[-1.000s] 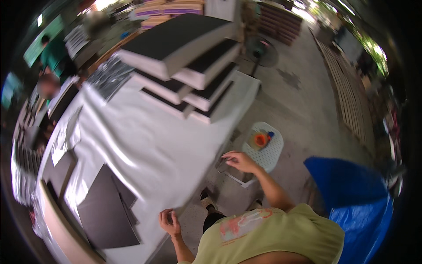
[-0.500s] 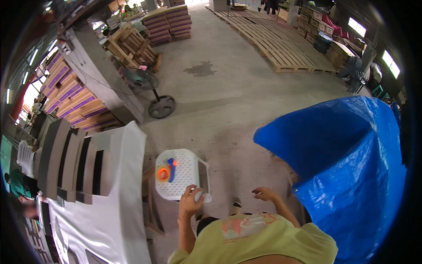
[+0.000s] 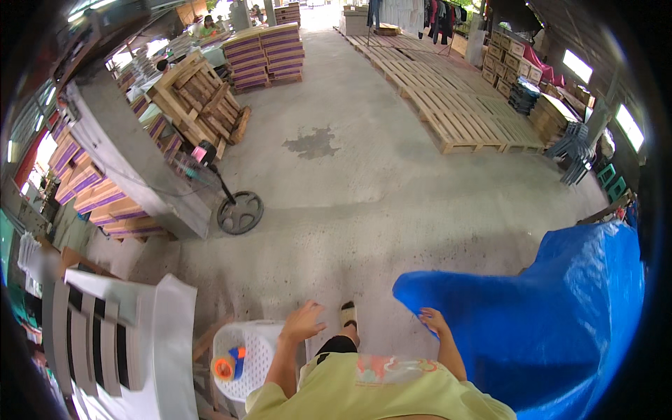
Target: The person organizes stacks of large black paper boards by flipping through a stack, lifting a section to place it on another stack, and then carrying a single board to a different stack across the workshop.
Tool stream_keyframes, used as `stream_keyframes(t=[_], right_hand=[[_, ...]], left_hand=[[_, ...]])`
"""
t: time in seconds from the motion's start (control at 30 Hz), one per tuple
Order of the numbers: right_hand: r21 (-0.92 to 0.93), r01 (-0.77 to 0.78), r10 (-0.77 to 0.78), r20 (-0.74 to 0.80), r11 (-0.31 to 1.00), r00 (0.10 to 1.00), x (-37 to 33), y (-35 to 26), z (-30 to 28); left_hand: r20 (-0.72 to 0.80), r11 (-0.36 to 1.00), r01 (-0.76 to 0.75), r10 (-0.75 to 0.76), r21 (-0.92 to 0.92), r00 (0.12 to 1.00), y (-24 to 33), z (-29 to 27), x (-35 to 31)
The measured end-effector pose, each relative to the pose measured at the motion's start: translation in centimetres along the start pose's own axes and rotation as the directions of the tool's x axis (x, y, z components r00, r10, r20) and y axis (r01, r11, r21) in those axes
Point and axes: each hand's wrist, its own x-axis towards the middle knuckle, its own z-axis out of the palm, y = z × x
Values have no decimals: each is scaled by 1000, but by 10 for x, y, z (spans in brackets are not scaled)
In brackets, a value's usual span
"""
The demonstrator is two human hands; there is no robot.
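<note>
My left hand (image 3: 304, 320) is raised in front of me beside the white plastic stool (image 3: 260, 344). Its fingers are spread, and I see nothing in them. On the stool's perforated top lie an orange tape roll (image 3: 224, 369) and a blue-and-orange tool (image 3: 239, 358), perhaps a tape dispenser. My right hand (image 3: 433, 320) hangs at the near edge of a large blue tarp (image 3: 511, 308). Its fingers are loosely bent and apart; whether they touch the tarp I cannot tell.
At left stands a white-covered table (image 3: 168, 336) with grey and black strips (image 3: 94, 336). Ahead are a floor fan (image 3: 240, 212), a concrete pillar (image 3: 140, 154), a leaning wooden pallet (image 3: 199, 105), stacked cartons (image 3: 262, 56) and flat pallets (image 3: 455, 105). My sandalled foot (image 3: 348, 315) shows below.
My view has moved forward, and the stool and tables sit lower in it. My left hand has come away from the stool's corner; my right hand is now against the tarp's outline.
</note>
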Motion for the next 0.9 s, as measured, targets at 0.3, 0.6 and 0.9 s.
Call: stream_keyframes(t=[0.3, 0.6, 0.9], right_hand=[[381, -580, 691, -308, 720, 654, 77, -54, -71], [383, -582, 675, -174, 718, 717, 406, -163, -92], [39, 131, -129, -39, 991, 991, 878, -539, -177]], left_hand=[[126, 891, -454, 449, 16, 885, 62, -148, 302], [-205, 965, -206, 238, 164, 949, -21, -304, 607], [438, 426, 868, -750, -255, 496, -287, -120, 722]])
